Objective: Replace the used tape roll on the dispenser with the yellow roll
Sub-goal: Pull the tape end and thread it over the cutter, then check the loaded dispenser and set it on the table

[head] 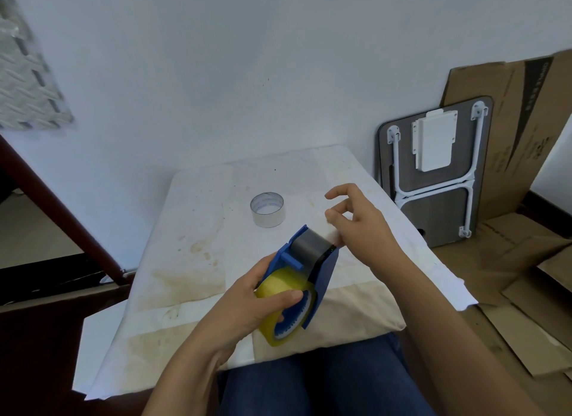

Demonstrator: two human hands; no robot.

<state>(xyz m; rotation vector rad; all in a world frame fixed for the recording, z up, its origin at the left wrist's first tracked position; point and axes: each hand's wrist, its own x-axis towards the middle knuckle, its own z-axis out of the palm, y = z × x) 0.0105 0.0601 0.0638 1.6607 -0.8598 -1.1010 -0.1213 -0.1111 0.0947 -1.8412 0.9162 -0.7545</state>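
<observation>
Single head cam, wide-angle, worn by the person, pitched forward and down. Looks over their lap onto the paper-covered surface point(198, 230), close range, with the left hand point(247, 301) and right hand point(362, 220) mid-frame. Upper half is white wall point(247, 59); flattened cardboard point(510, 260) fills the right edge. Edges bow from lens distortion. No second view, no overlap.

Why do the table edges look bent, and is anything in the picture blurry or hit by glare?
Head view: the wide-angle lens bows the table edges and the wall lines; light is soft and even, with no hard shadows or strong glare; the right hand fingertips near the dispenser are motion-blurred, while the yellow roll in the left hand and the used roll stay fairly sharp.
</observation>
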